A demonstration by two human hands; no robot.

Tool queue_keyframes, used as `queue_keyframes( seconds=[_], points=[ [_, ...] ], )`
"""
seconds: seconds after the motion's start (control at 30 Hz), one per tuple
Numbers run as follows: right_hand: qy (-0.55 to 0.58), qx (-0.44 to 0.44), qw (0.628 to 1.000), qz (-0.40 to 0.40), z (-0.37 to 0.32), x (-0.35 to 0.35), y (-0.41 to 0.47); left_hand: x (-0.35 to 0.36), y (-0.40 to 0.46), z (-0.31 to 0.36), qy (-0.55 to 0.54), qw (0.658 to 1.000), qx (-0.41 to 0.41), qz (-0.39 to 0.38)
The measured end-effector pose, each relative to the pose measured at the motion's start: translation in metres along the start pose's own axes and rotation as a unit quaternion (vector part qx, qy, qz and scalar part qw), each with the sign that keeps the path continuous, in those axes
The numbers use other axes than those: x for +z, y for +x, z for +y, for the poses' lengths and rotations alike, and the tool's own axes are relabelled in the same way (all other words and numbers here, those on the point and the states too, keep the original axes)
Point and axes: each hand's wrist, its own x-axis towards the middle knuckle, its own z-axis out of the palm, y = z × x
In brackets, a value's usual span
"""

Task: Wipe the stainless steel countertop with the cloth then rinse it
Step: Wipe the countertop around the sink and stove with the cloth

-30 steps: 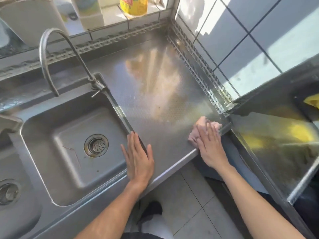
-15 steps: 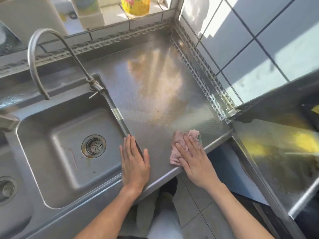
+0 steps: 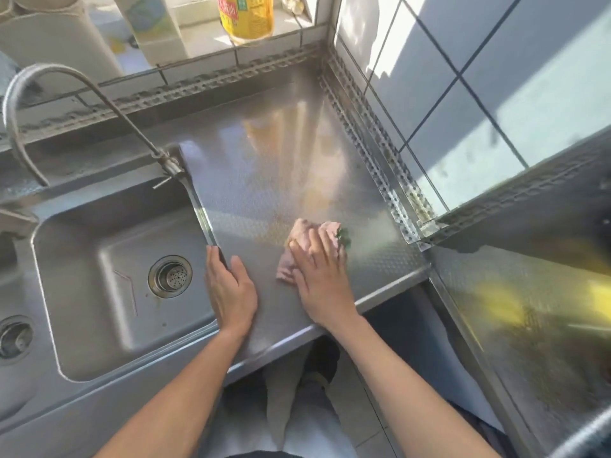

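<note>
A pink cloth (image 3: 299, 238) with a green patch at its right corner lies on the stainless steel countertop (image 3: 284, 153), near the front edge. My right hand (image 3: 322, 279) presses flat on the cloth with straight fingers and covers its near half. My left hand (image 3: 231, 290) rests flat on the counter beside the sink's right rim, fingers straight, holding nothing. The sink (image 3: 99, 259) with its round drain (image 3: 170, 276) sits left of the counter, and a curved tap (image 3: 49, 90) arches over its back edge.
A second basin's drain (image 3: 15, 337) shows at the far left. A yellow bottle (image 3: 246, 16) and a white carton (image 3: 155, 24) stand on the tiled ledge behind. A tiled wall (image 3: 463, 77) bounds the counter on the right. Another steel surface (image 3: 529, 325) lies lower at the right.
My right hand has slid the cloth from the counter's right front corner leftward, then a little back from the edge. My left hand has stayed by the sink rim.
</note>
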Motion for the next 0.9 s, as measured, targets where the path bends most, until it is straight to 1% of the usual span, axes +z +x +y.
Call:
queue_keyframes(
  seconds=[0.03,0.1,0.13,0.17,0.2,0.3,0.4,0.47,0.5,0.53,0.63,0.7,0.73,0.8,0.83,0.9],
  points=[
    [-0.012,-0.054,0.998,-0.018,0.005,0.003,-0.013,0.004,0.002,0.003,-0.008,1.000,-0.004,0.010],
    [-0.023,-0.123,0.991,-0.050,0.033,-0.002,-0.031,0.011,0.003,0.005,-0.002,1.000,0.002,0.018],
    [-0.031,-0.139,0.988,-0.057,0.051,-0.007,-0.034,0.013,0.002,0.003,0.010,1.000,0.010,0.018],
    [-0.038,-0.136,0.988,-0.062,0.069,-0.012,-0.033,0.015,0.001,0.001,0.021,0.999,0.018,0.020],
    [-0.040,-0.120,0.990,-0.061,0.084,-0.019,-0.029,0.017,0.000,0.001,0.033,0.999,0.021,0.023],
    [-0.026,-0.032,0.998,-0.044,0.106,-0.036,0.004,0.020,0.001,0.003,0.065,0.997,0.018,0.038],
    [0.009,0.073,0.997,-0.020,0.090,-0.041,0.056,0.022,0.001,0.005,0.076,0.996,0.019,0.047],
    [0.006,0.109,0.994,-0.003,0.059,-0.037,0.089,0.022,0.002,0.006,0.077,0.996,0.016,0.049],
    [0.011,0.098,0.995,0.004,0.040,-0.033,0.099,0.022,0.002,0.005,0.078,0.996,0.016,0.048],
    [0.023,0.065,0.998,0.009,0.020,-0.028,0.105,0.023,0.002,0.005,0.078,0.996,0.018,0.048],
    [0.045,-0.095,0.994,-0.007,-0.019,-0.011,0.091,0.022,0.005,0.005,0.074,0.995,0.014,0.059],
    [0.035,-0.174,0.984,-0.017,-0.011,-0.006,0.071,0.022,0.006,0.003,0.070,0.995,0.008,0.066],
    [0.029,-0.194,0.980,-0.023,0.004,-0.007,0.063,0.022,0.006,0.003,0.070,0.995,0.007,0.068],
    [0.000,-0.199,0.980,-0.027,0.040,-0.016,0.056,0.023,0.006,0.003,0.070,0.995,0.005,0.072],
    [-0.016,-0.182,0.982,-0.035,0.058,-0.022,0.055,0.023,0.006,0.002,0.069,0.995,0.004,0.073],
    [-0.021,-0.112,0.992,-0.051,0.089,-0.036,0.064,0.024,0.004,0.004,0.067,0.995,0.005,0.075]
  ],
)
